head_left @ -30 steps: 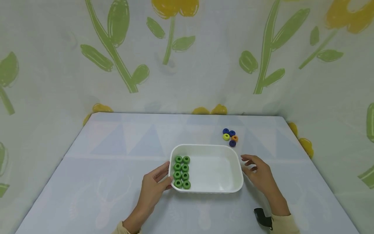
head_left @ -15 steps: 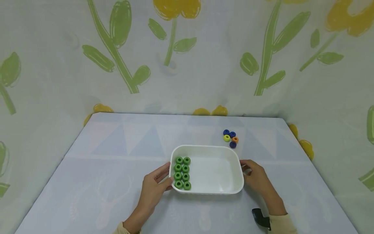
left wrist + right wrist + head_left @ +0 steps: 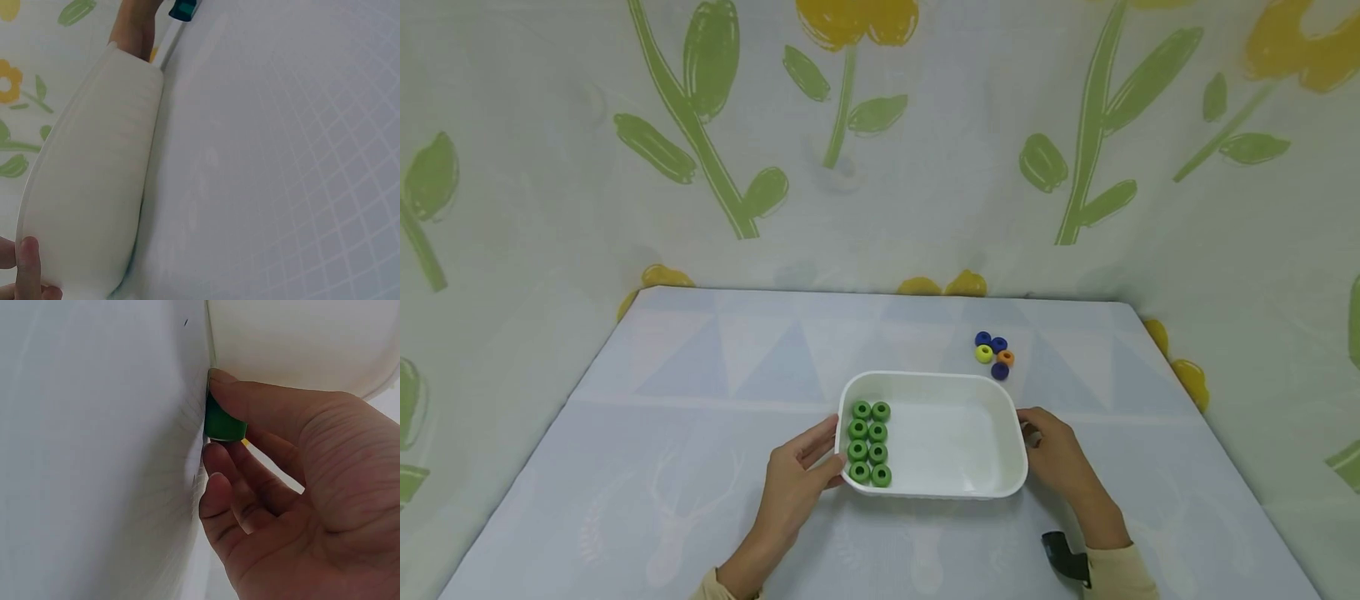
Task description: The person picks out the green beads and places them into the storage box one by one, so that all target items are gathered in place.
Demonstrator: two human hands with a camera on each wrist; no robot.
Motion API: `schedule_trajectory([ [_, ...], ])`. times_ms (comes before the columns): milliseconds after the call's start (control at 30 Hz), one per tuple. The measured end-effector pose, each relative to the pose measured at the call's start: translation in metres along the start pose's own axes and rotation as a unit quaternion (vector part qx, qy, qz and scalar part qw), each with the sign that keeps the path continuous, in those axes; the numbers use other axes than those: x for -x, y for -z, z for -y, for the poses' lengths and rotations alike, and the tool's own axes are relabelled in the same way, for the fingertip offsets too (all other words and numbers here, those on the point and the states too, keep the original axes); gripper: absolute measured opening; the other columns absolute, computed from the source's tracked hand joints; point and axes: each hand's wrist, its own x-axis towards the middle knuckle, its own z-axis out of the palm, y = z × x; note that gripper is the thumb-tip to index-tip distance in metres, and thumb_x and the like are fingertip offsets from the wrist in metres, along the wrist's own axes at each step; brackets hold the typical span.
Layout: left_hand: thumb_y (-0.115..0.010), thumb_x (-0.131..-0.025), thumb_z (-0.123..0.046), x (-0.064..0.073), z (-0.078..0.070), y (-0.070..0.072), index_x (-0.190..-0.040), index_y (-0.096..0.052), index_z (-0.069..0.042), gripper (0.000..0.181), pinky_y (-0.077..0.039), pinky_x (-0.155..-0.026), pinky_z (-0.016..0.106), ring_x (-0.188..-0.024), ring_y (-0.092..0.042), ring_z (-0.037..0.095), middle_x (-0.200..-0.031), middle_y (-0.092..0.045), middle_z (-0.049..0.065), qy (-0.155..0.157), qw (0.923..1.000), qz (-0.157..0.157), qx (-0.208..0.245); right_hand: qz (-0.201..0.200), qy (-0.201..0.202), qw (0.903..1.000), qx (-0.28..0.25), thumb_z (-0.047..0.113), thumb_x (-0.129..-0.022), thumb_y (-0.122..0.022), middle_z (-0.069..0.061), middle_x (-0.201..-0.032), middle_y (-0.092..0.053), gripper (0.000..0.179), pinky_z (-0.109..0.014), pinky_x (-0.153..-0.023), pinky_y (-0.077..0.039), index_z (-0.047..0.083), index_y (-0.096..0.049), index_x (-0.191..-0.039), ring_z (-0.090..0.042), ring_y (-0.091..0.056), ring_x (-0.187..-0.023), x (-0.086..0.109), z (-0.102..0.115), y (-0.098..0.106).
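A white rectangular tray (image 3: pixel 951 433) stands on the table, with several green beads (image 3: pixel 877 432) in two columns along its left end. My left hand (image 3: pixel 795 479) holds the tray's left end, its thumb at the rim and fingers (image 3: pixel 28 269) against the outer wall. Beside the tray's right end, my right hand (image 3: pixel 1056 454) pinches a green bead (image 3: pixel 224 422) between thumb and fingers, low at the table surface. That bead is hidden in the head view.
Behind the tray's right corner lie two blue beads (image 3: pixel 998 343), a yellow bead (image 3: pixel 983 354), an orange bead (image 3: pixel 1006 357) and a dark blue bead (image 3: pixel 1000 371). A flower-printed curtain (image 3: pixel 925 192) surrounds the pale patterned table (image 3: pixel 715 450).
My right hand has moved in against the tray's right end, its fingers drawing together low beside it. The left hand keeps its hold, and the tray and beads stay in place.
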Motion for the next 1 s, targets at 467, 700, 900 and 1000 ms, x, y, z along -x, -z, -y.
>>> schedule_trajectory([
  [467,-0.066,-0.089,0.003,0.000,0.002,-0.001,-0.141,-0.055,-0.001,0.054,-0.066,-0.073,0.024,-0.129,-0.061,0.036,-0.143,-0.057,0.023,-0.004,1.0000,0.001,0.005,-0.010,0.010,0.9999,0.010,-0.001,-0.082,-0.076,-0.017,-0.112,-0.070,0.039,-0.037,-0.075,-0.059,-0.003,-0.068,-0.119,-0.030,-0.068,-0.096,0.001,-0.002,0.001],
  [700,-0.066,-0.089,0.003,0.000,0.001,-0.001,-0.141,-0.055,-0.002,0.053,-0.066,-0.074,0.024,-0.129,-0.061,0.035,-0.144,-0.057,0.021,-0.002,1.0000,-0.001,0.001,-0.014,-0.003,0.9994,0.032,0.008,-0.086,-0.076,-0.016,-0.116,-0.069,0.039,-0.030,-0.072,-0.056,0.000,-0.067,-0.123,-0.029,-0.066,-0.097,0.007,0.001,0.015],
  [900,-0.065,-0.089,0.003,0.001,0.002,-0.001,-0.142,-0.055,-0.002,0.054,-0.066,-0.074,0.023,-0.129,-0.061,0.034,-0.144,-0.057,0.021,-0.003,1.0000,-0.002,0.001,-0.050,0.014,0.9969,0.059,0.011,-0.084,-0.080,-0.016,-0.112,-0.069,0.041,-0.021,-0.062,-0.053,0.002,-0.067,-0.122,-0.029,-0.067,-0.092,0.009,-0.002,0.038],
  [1000,-0.065,-0.089,0.003,0.001,0.002,-0.001,-0.142,-0.055,-0.002,0.054,-0.066,-0.074,0.023,-0.129,-0.061,0.034,-0.144,-0.057,0.021,-0.003,1.0000,-0.003,0.003,-0.091,0.042,0.9922,0.074,0.009,-0.081,-0.083,-0.015,-0.107,-0.070,0.041,-0.018,-0.060,-0.052,0.003,-0.069,-0.119,-0.028,-0.067,-0.088,0.010,0.002,0.049],
])
